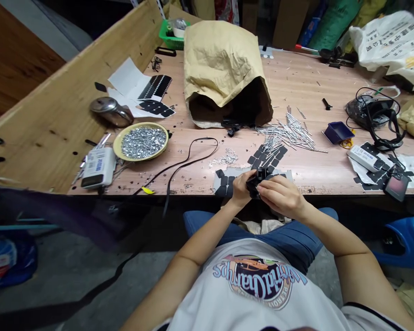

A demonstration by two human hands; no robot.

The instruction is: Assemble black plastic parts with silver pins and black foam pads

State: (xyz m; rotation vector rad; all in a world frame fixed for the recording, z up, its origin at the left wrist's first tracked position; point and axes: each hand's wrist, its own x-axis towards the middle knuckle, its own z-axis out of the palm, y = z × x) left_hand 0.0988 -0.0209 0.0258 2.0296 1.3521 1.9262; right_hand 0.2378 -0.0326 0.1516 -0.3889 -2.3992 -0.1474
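Note:
Close to the table's front edge, my left hand (242,189) is closed around a small black plastic part (261,174). My right hand (282,195) grips the same part from the other side, fingers bent over it. Fingers cover much of the part, so its exact kind cannot be told. Beneath and behind the hands lie sheets of black rounded stickers (224,183). Just beyond is a loose pile of thin metal rods (290,131). Small silvery metal pieces (227,157) are scattered to the left of the rods.
A large brown paper sack (224,59) lies with its mouth toward me, black parts at its opening. To the left are a yellow bowl (116,149) of metal pieces, a white box (98,169) and a black strap (182,163). A dark blue tray (338,132) sits right.

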